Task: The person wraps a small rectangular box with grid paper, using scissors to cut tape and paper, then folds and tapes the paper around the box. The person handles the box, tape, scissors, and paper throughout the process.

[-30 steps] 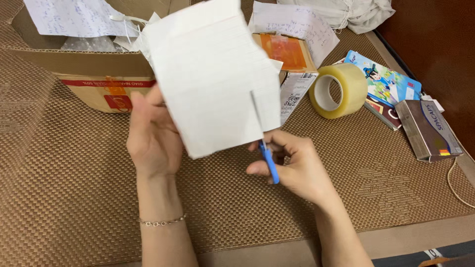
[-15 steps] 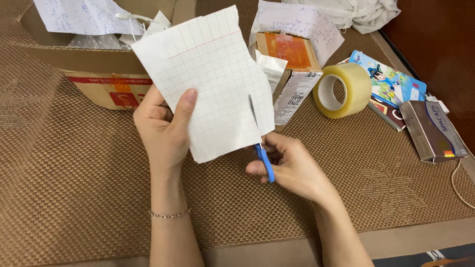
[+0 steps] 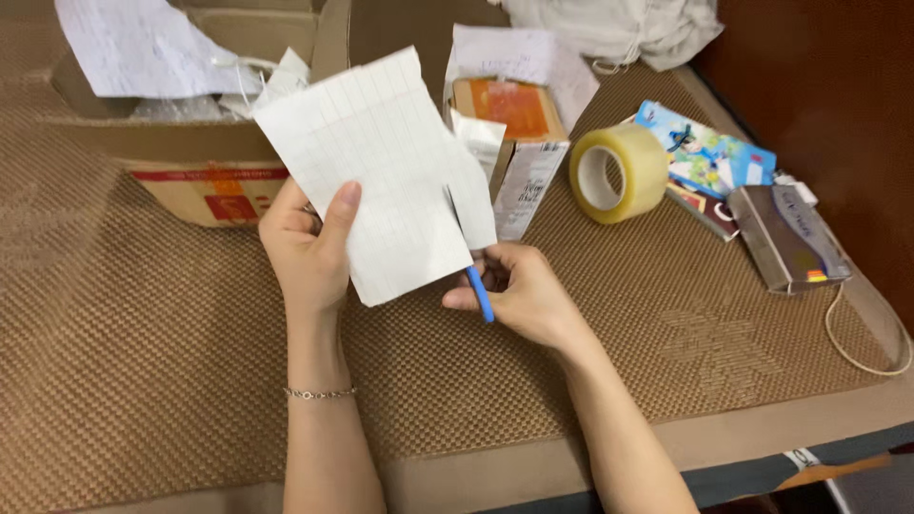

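1. Gripping blue-handled scissors (image 3: 479, 290), the right hand (image 3: 519, 295) has its fingers curled shut around the handles, blades in the paper's lower edge.
2. Beside it, the left hand (image 3: 309, 252) pinches the gridded paper sheet (image 3: 381, 171), held up above the woven mat (image 3: 143, 333).
3. Behind stand a small carton (image 3: 519, 143) and a tape roll (image 3: 617, 173).
4. An open cardboard box (image 3: 190, 162) sits near the mat's far edge.

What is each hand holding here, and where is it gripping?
The left hand pinches the sheet of squared paper at its lower left edge. The right hand grips blue-handled scissors by the handles, blade in the paper.
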